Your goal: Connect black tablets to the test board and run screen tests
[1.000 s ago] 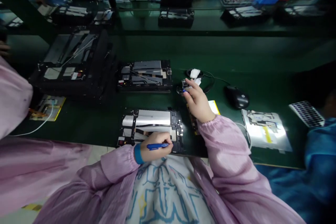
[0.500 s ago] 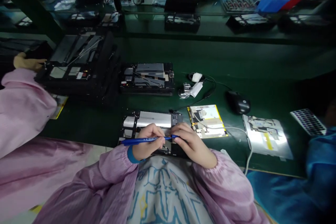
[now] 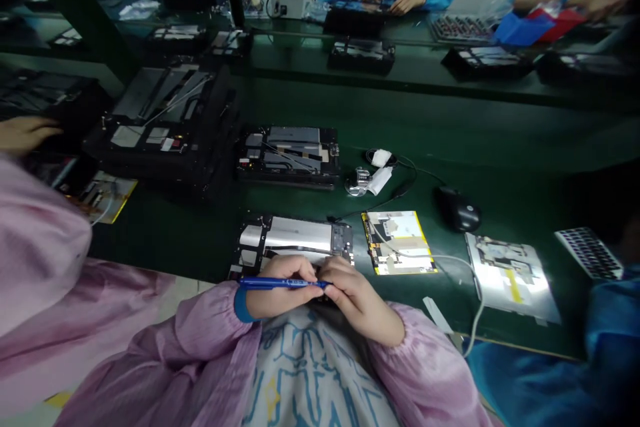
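A blue pen (image 3: 267,283) lies level across my left hand (image 3: 285,283), which is closed around it. My right hand (image 3: 357,297) pinches the pen's right end, where the blue cap sits mostly hidden by my fingers. Both hands meet just above the front edge of an opened tablet-like device (image 3: 295,232) with silver battery panels and a black frame. My hands cover its lower right part.
Behind lies a similar opened device (image 3: 287,157), left of it a tall stack of them (image 3: 160,133). To the right are a small camera on a cable (image 3: 359,181), a yellow-edged display panel (image 3: 400,242), a black mouse (image 3: 457,208) and a silver plate (image 3: 513,277). A co-worker's hand (image 3: 27,135) is at left.
My right hand came back from beside the small camera, bringing the blue cap to the pen's tip. The cap and pen, apart half a second ago, now meet between my hands.
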A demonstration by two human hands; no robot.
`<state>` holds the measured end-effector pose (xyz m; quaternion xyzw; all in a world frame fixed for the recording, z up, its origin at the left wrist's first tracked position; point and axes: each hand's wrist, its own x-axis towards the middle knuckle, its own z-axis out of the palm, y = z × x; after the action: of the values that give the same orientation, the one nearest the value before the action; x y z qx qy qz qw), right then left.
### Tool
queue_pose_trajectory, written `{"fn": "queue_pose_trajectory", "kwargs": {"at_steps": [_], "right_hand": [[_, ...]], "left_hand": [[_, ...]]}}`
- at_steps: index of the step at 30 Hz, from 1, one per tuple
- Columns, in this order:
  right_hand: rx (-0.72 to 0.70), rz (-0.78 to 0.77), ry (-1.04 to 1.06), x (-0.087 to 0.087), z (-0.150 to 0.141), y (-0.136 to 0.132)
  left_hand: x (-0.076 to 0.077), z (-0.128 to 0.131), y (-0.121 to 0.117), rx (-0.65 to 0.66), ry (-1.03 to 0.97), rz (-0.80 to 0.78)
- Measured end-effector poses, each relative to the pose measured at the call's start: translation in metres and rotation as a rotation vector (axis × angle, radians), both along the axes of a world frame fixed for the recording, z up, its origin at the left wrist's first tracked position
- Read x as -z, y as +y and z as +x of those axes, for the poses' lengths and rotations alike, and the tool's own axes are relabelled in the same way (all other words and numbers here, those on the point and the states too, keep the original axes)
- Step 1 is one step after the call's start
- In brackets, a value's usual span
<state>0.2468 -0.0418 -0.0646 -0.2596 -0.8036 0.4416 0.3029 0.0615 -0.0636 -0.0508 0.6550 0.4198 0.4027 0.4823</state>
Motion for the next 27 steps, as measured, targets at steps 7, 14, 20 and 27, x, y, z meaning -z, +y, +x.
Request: {"fn": "queue_pose_trajectory", "kwargs": {"at_steps": [7,14,20,27], "right_hand": [[0.676,0.228,-0.557,0.027,0.023,-0.008],[0.559,-0.019,-0.341,0.053,0.009,-0.024],[0.712,-0.548,0.294,0.006,0.011,0.006],[0.874,-0.517,0.601,-0.045,0.029,0.186]], "left_hand": [[0.002,-0.07,-0.001,-0.605,-0.19,0.029],[0.029,-0.106,-0.015,-0.723,-0.594,-0.301],[0.014,-0.099,-0.007,-0.645,-0.811,-0.093],[0.005,-0.105,0.024,-0.423,-0.728,-0.048]]}}
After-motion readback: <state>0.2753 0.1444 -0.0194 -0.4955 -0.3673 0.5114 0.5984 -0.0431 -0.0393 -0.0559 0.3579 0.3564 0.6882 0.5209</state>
